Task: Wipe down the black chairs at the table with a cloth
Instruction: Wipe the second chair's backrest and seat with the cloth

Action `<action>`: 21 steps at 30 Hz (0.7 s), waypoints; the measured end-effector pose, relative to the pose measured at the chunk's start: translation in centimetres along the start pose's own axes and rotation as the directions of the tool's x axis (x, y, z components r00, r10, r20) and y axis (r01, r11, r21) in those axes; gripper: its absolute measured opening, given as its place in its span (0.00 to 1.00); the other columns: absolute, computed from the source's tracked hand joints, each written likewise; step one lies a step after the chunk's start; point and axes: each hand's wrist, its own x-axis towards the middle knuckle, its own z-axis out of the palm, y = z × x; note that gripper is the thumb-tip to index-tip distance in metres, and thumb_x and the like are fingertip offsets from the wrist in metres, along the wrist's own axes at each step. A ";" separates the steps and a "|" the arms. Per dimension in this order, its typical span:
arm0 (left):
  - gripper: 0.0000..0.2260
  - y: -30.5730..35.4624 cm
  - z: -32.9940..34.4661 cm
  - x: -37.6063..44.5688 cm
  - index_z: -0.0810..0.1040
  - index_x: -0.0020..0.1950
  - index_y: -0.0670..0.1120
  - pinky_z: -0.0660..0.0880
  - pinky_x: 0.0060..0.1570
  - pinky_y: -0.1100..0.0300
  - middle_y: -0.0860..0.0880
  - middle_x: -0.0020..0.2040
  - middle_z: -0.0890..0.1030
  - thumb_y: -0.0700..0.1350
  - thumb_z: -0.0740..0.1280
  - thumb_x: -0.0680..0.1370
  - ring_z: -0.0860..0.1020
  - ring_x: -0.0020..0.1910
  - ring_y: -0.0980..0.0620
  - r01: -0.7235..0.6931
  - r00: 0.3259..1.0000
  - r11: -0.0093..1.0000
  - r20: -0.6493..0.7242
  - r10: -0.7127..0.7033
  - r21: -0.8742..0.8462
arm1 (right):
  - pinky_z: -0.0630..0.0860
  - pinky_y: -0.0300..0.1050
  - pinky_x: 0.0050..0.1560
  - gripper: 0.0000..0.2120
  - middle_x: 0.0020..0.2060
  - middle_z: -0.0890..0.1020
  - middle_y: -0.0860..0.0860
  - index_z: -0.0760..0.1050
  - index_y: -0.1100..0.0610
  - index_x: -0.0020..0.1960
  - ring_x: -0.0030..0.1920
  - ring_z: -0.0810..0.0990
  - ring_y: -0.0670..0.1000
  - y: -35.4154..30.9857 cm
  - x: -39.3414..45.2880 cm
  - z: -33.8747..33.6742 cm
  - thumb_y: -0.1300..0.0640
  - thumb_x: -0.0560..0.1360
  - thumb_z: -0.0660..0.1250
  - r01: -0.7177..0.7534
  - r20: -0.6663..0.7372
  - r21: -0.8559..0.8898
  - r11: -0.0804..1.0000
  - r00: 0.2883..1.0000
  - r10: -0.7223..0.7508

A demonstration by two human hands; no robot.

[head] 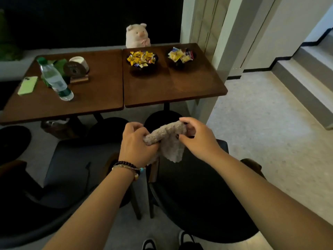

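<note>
A fuzzy beige cloth [171, 141] hangs in the air between both hands, above the gap between two black chairs. My left hand [137, 143] grips its bunched left end. My right hand [196, 136] pinches the cloth's upper right edge. The left black chair [72, 170] has a dark padded seat and stands in front of the left table. The right black chair [196, 201] lies below my right forearm, its seat mostly in shadow.
Two brown tables [100, 98] stand side by side ahead. On them sit a water bottle [55, 80], a green phone [28, 85], a tissue holder [77, 69] and two bowls of sweets [142, 59]. A plush pig [137, 36] sits behind. Steps [306, 83] rise at right.
</note>
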 end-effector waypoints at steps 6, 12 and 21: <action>0.08 -5.4 5.4 -4.6 0.65 0.48 0.49 0.65 0.28 0.63 0.49 0.41 0.77 0.41 0.64 0.76 0.75 0.36 0.54 0.366 0.930 0.916 0.090 -0.356 -0.165 | 0.71 0.46 0.63 0.37 0.71 0.65 0.53 0.54 0.49 0.78 0.68 0.70 0.53 6.9 -4.9 4.9 0.52 0.76 0.70 -0.440 0.076 -0.067 0.895 0.893 0.444; 0.27 -8.3 11.0 -8.6 0.61 0.77 0.51 0.67 0.65 0.53 0.46 0.73 0.67 0.44 0.63 0.77 0.68 0.70 0.44 0.408 0.850 0.913 0.376 -0.369 -0.025 | 0.55 0.57 0.75 0.43 0.76 0.56 0.58 0.43 0.55 0.79 0.77 0.52 0.60 11.8 -12.3 8.0 0.47 0.76 0.68 -0.540 -0.153 -0.427 0.726 0.834 0.530; 0.47 -7.9 14.7 -8.7 0.42 0.77 0.62 0.73 0.59 0.44 0.43 0.74 0.53 0.52 0.73 0.71 0.70 0.63 0.34 0.533 0.707 0.815 0.411 -0.576 0.227 | 0.44 0.66 0.73 0.48 0.78 0.49 0.61 0.51 0.56 0.79 0.78 0.43 0.64 16.9 -19.7 8.4 0.49 0.68 0.74 -0.699 -0.517 -0.507 0.505 0.715 0.471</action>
